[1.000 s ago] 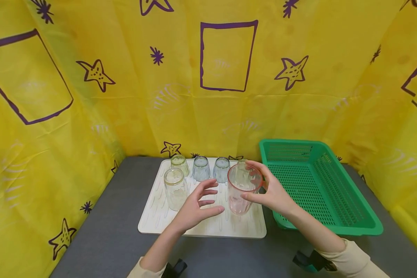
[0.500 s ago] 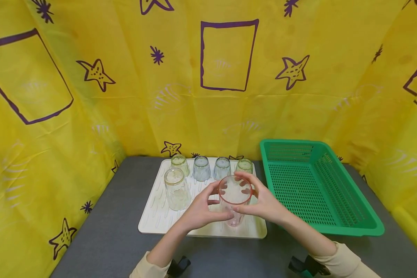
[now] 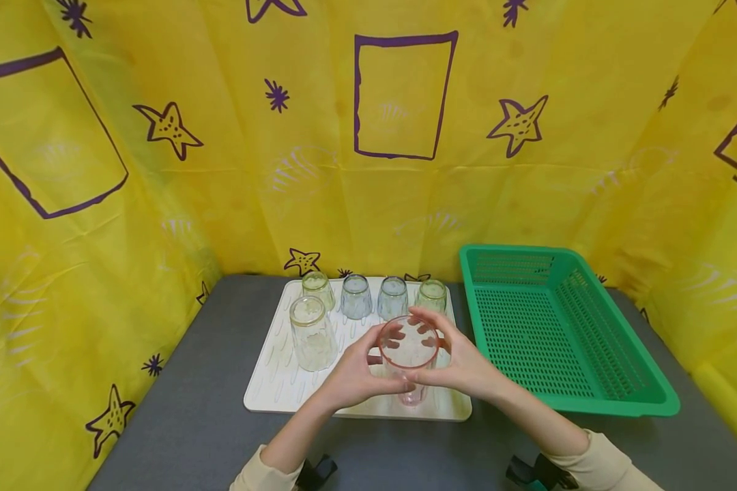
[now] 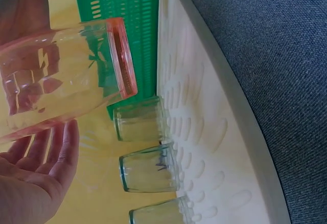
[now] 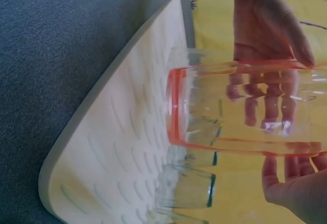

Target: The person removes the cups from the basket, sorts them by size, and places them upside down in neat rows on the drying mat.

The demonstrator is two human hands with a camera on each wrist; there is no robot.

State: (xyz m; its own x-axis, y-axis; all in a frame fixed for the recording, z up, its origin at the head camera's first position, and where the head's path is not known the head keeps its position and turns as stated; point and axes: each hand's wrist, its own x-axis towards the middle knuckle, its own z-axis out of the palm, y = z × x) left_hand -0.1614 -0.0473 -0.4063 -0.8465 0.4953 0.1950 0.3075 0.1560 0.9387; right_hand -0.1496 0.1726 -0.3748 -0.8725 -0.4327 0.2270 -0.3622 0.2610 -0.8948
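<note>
A clear drinking glass with a pink tint (image 3: 413, 394) is held between both hands. My left hand (image 3: 353, 375) curls its fingers and thumb round the near left side of it. On the other side, my right hand (image 3: 467, 361) grips it close below the rim. The glass stands roughly upright, and both wrist views show a gap between its thick base (image 5: 176, 106) and the white ridged mat (image 3: 270, 389). Fingers show through its clear wall in the right wrist view.
Along the mat's back edge stand several small tinted glasses, among them a blue one (image 3: 356, 300) and a green one (image 3: 432, 293). A taller clear glass (image 3: 313, 337) stands at the left. Right of the mat lies a green plastic basket (image 3: 647, 361), with yellow cloth (image 3: 319, 204) behind.
My left hand, open and apart a second ago, has come onto the pink glass beside my right hand. The glass has shifted left and toward the body.
</note>
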